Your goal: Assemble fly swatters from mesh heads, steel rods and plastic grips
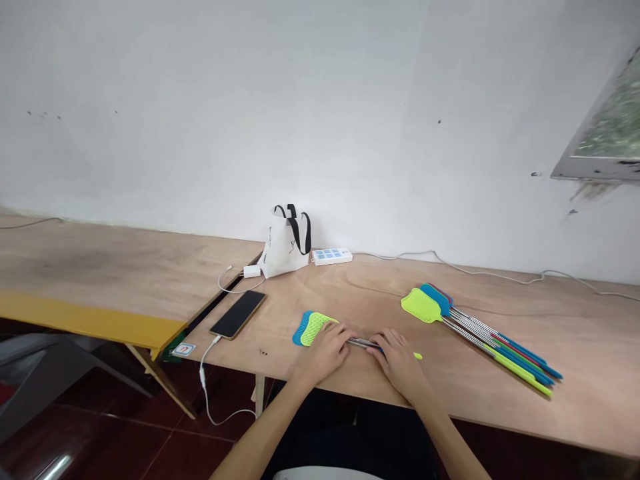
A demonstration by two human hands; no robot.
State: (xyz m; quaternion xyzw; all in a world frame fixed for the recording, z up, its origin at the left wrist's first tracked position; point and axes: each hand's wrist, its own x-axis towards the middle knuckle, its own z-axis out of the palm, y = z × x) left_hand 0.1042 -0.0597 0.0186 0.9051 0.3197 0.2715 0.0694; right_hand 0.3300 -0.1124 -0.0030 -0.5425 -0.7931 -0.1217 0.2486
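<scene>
Swatters (316, 327), two of them stacked, lie close to the near edge of the worktop (450, 400), right in front of me. The yellow-green head sits on top of a blue one and both point left. Their thin metal shafts (363, 343) run rightward between my two hands. My left hand (327, 350) lies palm down just behind the heads, its fingers bent over the shafts and touching the yellow-green mesh. My right hand (400, 360) lies palm down over the handle end, with a yellow-green tip (417, 357) poking out past it on the right. Both hands are half curled, and from this view I cannot tell whether either one closes round the shafts or only presses on them.

To the left, near the worktop's corner, a dark phone (238, 314) lies flat, with a white cable (205, 373) dropping from it over the edge. To the right, well apart from my hands, a pile (480, 330) of more swatters lies fanned out. Its yellow-green, blue and red heads point left, and its coloured handles point toward the near right.

Further back a white charger (251, 271) sits just beside a white bag (286, 241) with black straps. A power strip (331, 255) lies by the wall (320, 100) on the bag's right. A second bench (90, 320) with a yellow edge stands to the left, and a window (607, 127) shows at the upper right.
</scene>
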